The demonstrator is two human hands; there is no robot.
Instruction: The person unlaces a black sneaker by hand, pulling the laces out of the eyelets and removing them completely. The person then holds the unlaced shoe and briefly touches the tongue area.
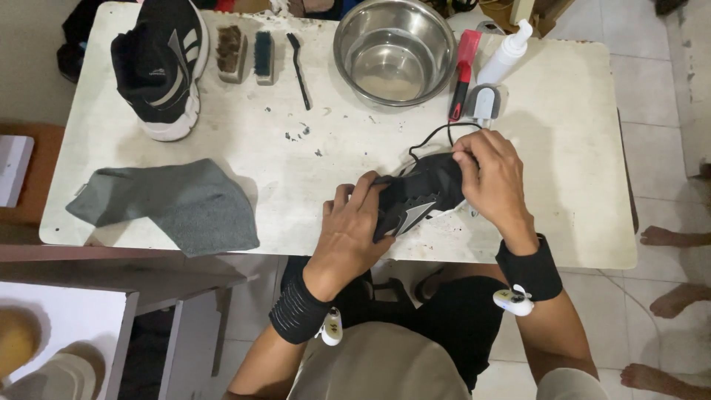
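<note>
1. The left hand (354, 230) gripped the black shoe (418, 194) over the surface (563, 148), holding it steady.
2. The right hand (495, 178) pinched its top, maybe at the lace (437, 133).

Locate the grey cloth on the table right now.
In the head view, the grey cloth lies flat at the table's near-left edge, below the upright black shoe and left of the left hand.

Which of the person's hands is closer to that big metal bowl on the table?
The right. The right hand grips the far end of the black shoe, just below and right of the steel bowl. The left hand holds the shoe's near end, farther away.
</note>
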